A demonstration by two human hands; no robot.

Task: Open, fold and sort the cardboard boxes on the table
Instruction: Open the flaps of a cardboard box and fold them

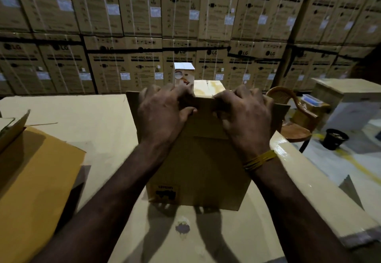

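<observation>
An upright brown cardboard box [195, 159] is being held at the middle of the pale table [99, 130], directly under both hands. Its top edge is being gripped by the curled fingers of the left hand [165, 114] and the right hand [245, 114]. Farther back, a small white printed carton [183, 75] is standing.

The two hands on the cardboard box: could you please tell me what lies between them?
In the head view, only a short strip of the cardboard box's top edge separates the left hand and right hand; both grip that edge.
</observation>
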